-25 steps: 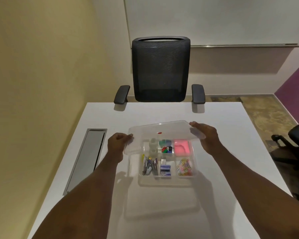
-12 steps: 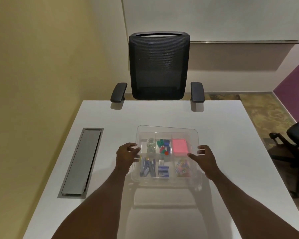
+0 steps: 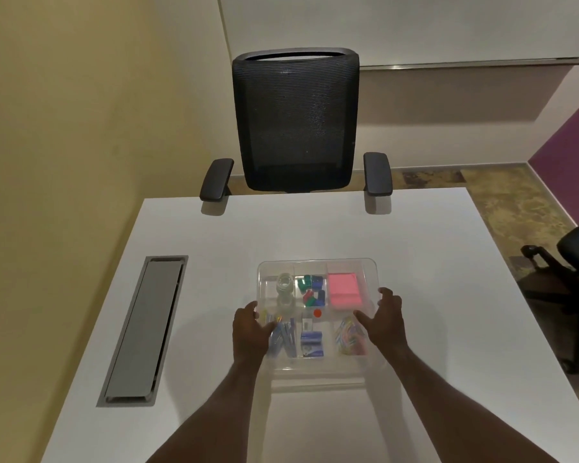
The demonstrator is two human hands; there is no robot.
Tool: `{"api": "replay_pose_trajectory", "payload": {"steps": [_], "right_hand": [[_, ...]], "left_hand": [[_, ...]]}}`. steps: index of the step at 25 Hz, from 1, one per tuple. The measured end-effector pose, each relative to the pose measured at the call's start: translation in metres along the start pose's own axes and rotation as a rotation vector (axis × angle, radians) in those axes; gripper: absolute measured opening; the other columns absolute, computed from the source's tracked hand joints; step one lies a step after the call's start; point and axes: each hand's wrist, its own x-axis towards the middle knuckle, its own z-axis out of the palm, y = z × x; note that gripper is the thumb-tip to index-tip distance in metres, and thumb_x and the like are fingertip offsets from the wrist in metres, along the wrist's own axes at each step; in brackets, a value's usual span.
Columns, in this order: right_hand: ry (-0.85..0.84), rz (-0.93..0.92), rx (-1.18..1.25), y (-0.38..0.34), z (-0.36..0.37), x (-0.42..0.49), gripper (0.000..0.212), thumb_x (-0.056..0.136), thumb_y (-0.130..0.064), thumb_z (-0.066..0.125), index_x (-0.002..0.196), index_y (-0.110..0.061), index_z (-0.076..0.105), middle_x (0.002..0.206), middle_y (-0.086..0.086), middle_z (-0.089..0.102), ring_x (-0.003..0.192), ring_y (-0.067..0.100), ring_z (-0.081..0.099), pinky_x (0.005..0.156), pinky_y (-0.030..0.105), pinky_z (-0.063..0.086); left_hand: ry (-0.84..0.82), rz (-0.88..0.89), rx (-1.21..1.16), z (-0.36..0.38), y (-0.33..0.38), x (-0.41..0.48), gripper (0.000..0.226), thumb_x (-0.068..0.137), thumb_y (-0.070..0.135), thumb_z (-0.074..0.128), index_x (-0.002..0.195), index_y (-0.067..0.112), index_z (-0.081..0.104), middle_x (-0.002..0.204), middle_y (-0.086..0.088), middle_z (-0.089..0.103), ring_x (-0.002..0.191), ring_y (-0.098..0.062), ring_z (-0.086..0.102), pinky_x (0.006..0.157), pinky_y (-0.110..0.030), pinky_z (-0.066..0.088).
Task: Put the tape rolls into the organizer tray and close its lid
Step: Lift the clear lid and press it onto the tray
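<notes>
**Seating a clear lid on a compartmented organizer tray.**

Both hands rest palm-down on the transparent lid [image 3: 318, 274], which lies over the organizer tray [image 3: 318, 370] on the white desk [image 3: 315, 228]. The left hand [image 3: 249, 332] presses at the near-left edge, the right hand [image 3: 383, 324] at the right edge, with fingers [image 3: 386, 295] spread and loosely curled over the rim, gripping nothing. Placing one hand at each side probably spreads the pressure so the lid seats evenly. The clear tape rolls [image 3: 284, 285] sit in the far-left compartment, beside coloured clips [image 3: 311, 290] and a pink note pad [image 3: 344, 290]. Whether the lid has fully latched cannot be told.
</notes>
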Motion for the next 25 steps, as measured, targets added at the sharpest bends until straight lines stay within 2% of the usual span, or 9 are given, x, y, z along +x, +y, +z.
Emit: {"api": "replay_pose_trajectory", "payload": {"steps": [5,8,13,15,17,20,22,25], "right_hand": [[-0.028,0.051,-0.066,0.001,0.012,0.008,0.082,0.08,-0.032,0.085,0.144,-0.005,0.04,0.13,0.02,0.047,0.122,0.034,0.054,0.098,0.042,0.052],[-0.042,0.062,-0.124,0.006,0.015,0.012,0.082,0.08,-0.037,0.084,0.143,-0.005,0.042,0.128,0.019,0.05,0.122,0.033,0.052,0.1,0.041,0.05],[-0.059,0.064,-0.049,0.014,0.02,0.006,0.078,0.081,-0.03,0.084,0.144,-0.004,0.043,0.128,0.021,0.051,0.123,0.036,0.052,0.1,0.042,0.049],[-0.044,0.0,-0.017,0.013,0.023,0.001,0.077,0.084,-0.027,0.081,0.146,-0.007,0.041,0.134,0.019,0.053,0.126,0.034,0.053,0.102,0.043,0.049],[-0.044,-0.062,0.003,0.013,0.025,-0.004,0.073,0.088,-0.024,0.077,0.148,-0.009,0.039,0.141,0.016,0.053,0.131,0.032,0.053,0.105,0.04,0.046],[-0.107,-0.079,-0.041,0.015,0.029,-0.007,0.08,0.095,-0.024,0.068,0.159,-0.012,0.021,0.162,0.01,0.035,0.148,0.029,0.038,0.116,0.041,0.036],[-0.122,-0.079,-0.065,0.016,0.03,-0.001,0.082,0.097,-0.024,0.064,0.161,-0.011,0.014,0.166,0.009,0.026,0.152,0.029,0.03,0.12,0.042,0.031],[-0.12,-0.095,-0.094,0.015,0.029,0.011,0.082,0.097,-0.024,0.064,0.161,-0.008,0.015,0.166,0.011,0.025,0.153,0.029,0.029,0.122,0.042,0.029]], "left_hand": [[0.027,-0.079,0.05,0.012,-0.004,0.001,0.052,0.084,0.023,0.088,0.125,-0.001,0.066,0.118,-0.022,0.066,0.112,-0.037,0.066,0.091,-0.036,0.053],[0.046,-0.086,0.037,0.014,-0.008,0.003,0.051,0.085,0.022,0.087,0.124,-0.002,0.066,0.12,-0.022,0.062,0.112,-0.036,0.065,0.091,-0.035,0.053],[0.072,-0.073,0.005,0.014,-0.015,-0.001,0.052,0.09,0.021,0.083,0.132,-0.003,0.063,0.128,-0.022,0.059,0.12,-0.035,0.062,0.101,-0.042,0.055],[0.09,-0.079,0.011,0.017,-0.017,0.0,0.046,0.096,0.017,0.075,0.135,-0.003,0.063,0.135,-0.021,0.059,0.127,-0.035,0.06,0.107,-0.043,0.052],[0.101,-0.147,-0.036,0.019,-0.019,0.002,0.035,0.102,0.01,0.065,0.133,-0.005,0.065,0.134,-0.023,0.061,0.128,-0.037,0.061,0.105,-0.04,0.052],[0.133,-0.214,-0.069,0.022,-0.02,0.007,0.028,0.103,-0.001,0.055,0.126,-0.01,0.067,0.124,-0.026,0.066,0.121,-0.04,0.064,0.095,-0.033,0.048],[0.141,-0.203,-0.058,0.023,-0.02,0.012,0.03,0.101,-0.004,0.054,0.127,-0.01,0.068,0.124,-0.028,0.067,0.12,-0.042,0.065,0.098,-0.036,0.049],[0.145,-0.208,-0.07,0.025,-0.018,0.02,0.033,0.1,-0.005,0.056,0.13,-0.008,0.067,0.128,-0.026,0.067,0.125,-0.041,0.064,0.105,-0.037,0.049]]}}
